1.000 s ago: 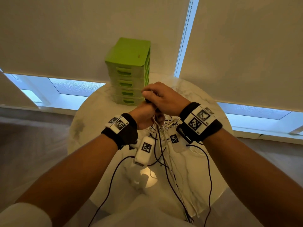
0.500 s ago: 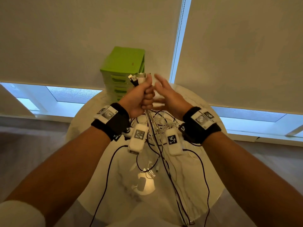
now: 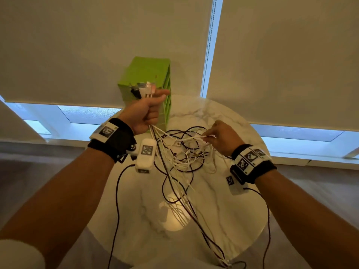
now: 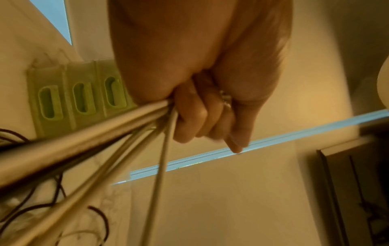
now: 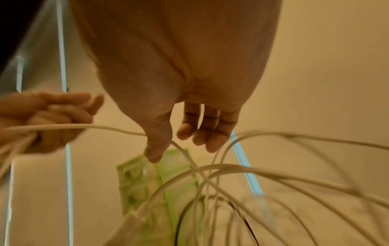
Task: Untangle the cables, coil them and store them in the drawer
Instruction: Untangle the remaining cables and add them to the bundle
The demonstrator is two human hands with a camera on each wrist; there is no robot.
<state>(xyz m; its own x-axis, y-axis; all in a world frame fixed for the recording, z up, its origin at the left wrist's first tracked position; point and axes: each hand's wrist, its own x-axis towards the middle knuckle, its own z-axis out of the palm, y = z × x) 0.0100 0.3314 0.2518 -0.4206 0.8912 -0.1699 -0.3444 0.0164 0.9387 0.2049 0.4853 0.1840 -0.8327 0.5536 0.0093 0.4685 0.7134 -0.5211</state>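
Observation:
A tangle of white and dark cables (image 3: 184,152) hangs over the round marble table (image 3: 229,220). My left hand (image 3: 147,111) is raised in front of the green drawer unit (image 3: 147,74) and grips a bunch of cable ends in its fist. The plugs (image 3: 144,89) stick up above the thumb. The strands fan out below the fist (image 4: 84,143). My right hand (image 3: 221,138) is lower, to the right, at the tangle's edge. In the right wrist view its fingers (image 5: 212,133) are loose and apart from the thumb, and a white cable (image 5: 118,129) lies across the thumb.
The drawer unit (image 4: 80,99) stands at the table's far edge against lowered blinds, its drawers closed. Long strands trail over the near table edge (image 3: 223,263). Wrist-camera boxes and their black leads hang under both wrists.
The hands were together at the cable ends. The left hand has risen with the plugs, and the right hand has moved away to the right and down into the loops.

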